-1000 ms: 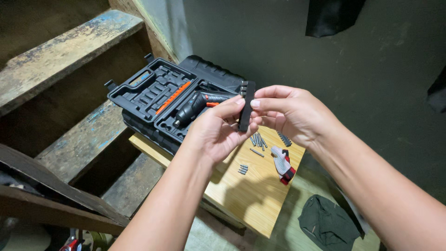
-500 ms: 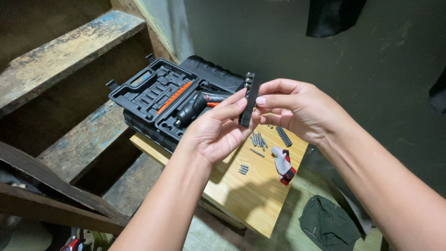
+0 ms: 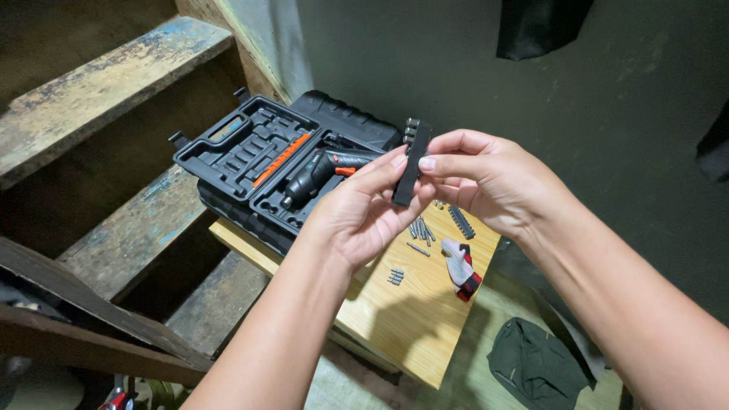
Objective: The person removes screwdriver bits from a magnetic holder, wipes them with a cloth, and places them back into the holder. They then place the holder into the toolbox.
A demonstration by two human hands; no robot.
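Now both hands pinch the narrow black plastic bit-holder strip (image 3: 411, 163), held above the open black tool case (image 3: 250, 163): left hand (image 3: 363, 212) fingers low, right hand (image 3: 478, 178) fingertips closed near the top. I'd steady the lower end and press squarely.

Your hands pinch a matt black plastic bit holder (image 3: 411, 162); the case (image 3: 250, 163) is moulded matt plastic; the loose bits (image 3: 420, 231) look metal; the worktop (image 3: 425, 304) is smooth pale wood; the stairs (image 3: 99, 99) are rough, worn wood.
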